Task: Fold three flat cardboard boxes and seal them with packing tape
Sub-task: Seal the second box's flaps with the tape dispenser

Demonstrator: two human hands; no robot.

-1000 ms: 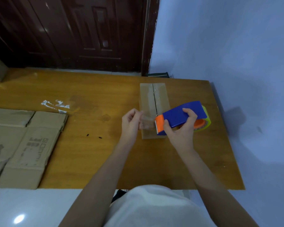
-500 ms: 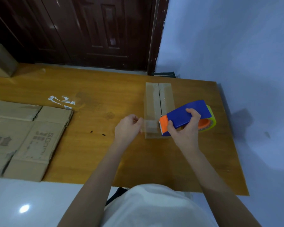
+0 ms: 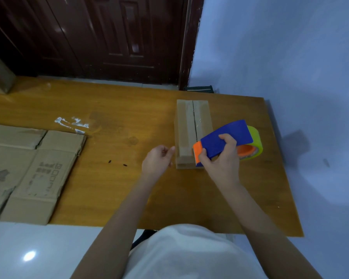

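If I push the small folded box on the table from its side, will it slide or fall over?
The small folded box looks low and long, lying flat on the table, so it would probably slide, not tip. Being small cardboard, it is likely light and may skid easily on the smooth wood.

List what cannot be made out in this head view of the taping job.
- Clear tape between the left hand and the blue and orange tape dispenser: too faint to confirm.
- Yellow-green tape roll: mostly hidden by the dispenser and right hand.
- Near end of the small folded cardboard box: partly covered by the dispenser.
- Flat printed cardboard sheets: cut off by the left edge, print too blurred to read.
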